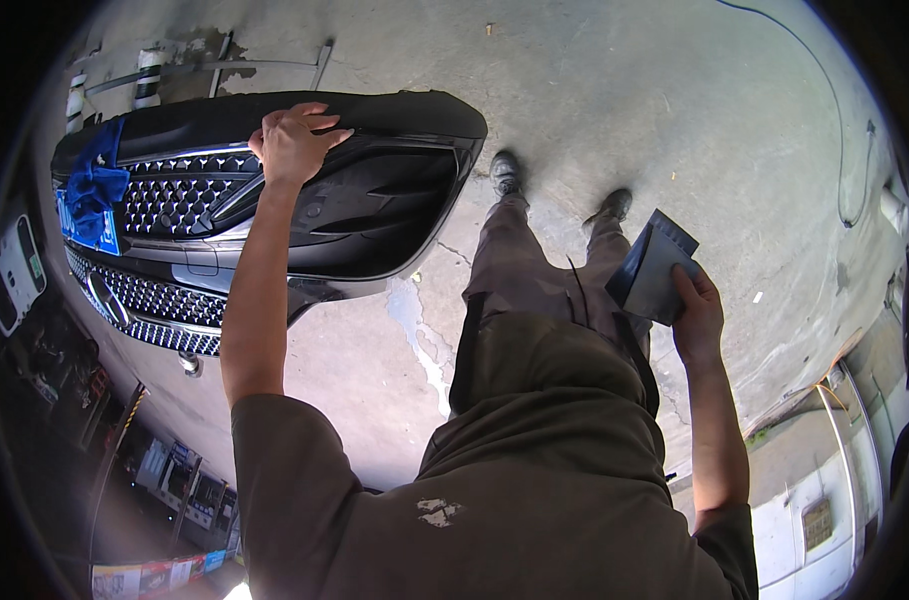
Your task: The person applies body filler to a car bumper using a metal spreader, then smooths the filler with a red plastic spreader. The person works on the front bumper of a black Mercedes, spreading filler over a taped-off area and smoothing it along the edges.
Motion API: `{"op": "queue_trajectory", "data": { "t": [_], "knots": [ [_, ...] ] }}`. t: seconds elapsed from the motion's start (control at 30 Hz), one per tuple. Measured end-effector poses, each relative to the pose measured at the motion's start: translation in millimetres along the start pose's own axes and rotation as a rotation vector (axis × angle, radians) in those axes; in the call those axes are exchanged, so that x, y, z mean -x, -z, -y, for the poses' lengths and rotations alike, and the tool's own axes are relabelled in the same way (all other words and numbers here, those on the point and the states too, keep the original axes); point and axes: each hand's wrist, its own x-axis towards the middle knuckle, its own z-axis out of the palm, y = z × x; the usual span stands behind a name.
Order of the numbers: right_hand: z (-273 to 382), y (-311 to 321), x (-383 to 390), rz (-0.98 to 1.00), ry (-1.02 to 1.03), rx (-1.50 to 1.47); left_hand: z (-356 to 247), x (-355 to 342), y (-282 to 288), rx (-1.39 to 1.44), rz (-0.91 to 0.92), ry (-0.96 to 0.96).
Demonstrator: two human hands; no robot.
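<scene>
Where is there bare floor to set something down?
Bar small scraps, concrete lies open beyond the shoes and right of the right hand. Crowded: the bumper, with the left hand on it and a blue cloth toward its left end.

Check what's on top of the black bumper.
On the black bumper: left hand and a blue cloth, which partly covers a blue plate. Surface directly beneath hand and cloth is hidden.

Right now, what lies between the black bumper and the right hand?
In the head view, concrete floor, trouser legs and the held dark sheeting separate the black bumper from the right hand.
</scene>
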Motion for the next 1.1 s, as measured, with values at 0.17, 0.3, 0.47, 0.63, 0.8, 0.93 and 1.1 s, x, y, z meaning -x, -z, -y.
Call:
{"op": "queue_trajectory", "data": {
  "t": [0.17,0.3,0.47,0.63,0.8,0.93,1.1],
  "knots": [
    [4,2,2,-0.050,0.035,0.065,-3,18,5,0.046,-0.142,-0.110],
    [5,-1,1,-0.078,0.011,0.004,-23,65,-25,-0.132,-0.263,-0.196],
    [7,-12,2,-0.026,0.028,-0.010,-64,100,-70,-0.172,-0.185,-0.225],
    [12,-18,6,-0.067,0.040,0.042,-98,105,-77,0.256,-0.091,-0.055],
    [13,-19,8,-0.044,0.038,0.021,-78,64,-66,1.179,-0.287,0.689],
    [11,-22,9,-0.024,0.038,0.036,-65,43,-76,1.177,-0.142,0.828],
    [14,-27,11,0.031,0.050,0.035,-109,62,-107,0.999,0.034,0.707]
  ]
}}
